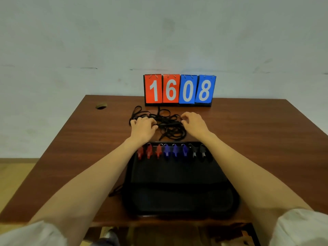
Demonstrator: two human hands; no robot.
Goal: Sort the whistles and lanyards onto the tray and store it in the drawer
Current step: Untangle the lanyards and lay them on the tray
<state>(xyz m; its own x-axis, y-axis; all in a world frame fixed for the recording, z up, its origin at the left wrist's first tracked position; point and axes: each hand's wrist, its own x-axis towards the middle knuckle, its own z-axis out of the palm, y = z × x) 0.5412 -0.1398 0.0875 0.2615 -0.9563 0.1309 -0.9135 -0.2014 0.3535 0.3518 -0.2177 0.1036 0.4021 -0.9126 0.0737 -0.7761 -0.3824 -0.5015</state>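
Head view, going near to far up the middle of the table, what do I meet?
Black tray → row of whistles on its far end → tangled lanyards → flip scoreboard at the table's far edge.

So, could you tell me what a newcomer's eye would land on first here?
The flip scoreboard, showing 16 in red and 08 in blue, stands at the far edge of the brown table. Just before it, the left hand and right hand hold a tangle of black lanyards. Nearer, red, blue and black whistles line the far edge of a black tray.
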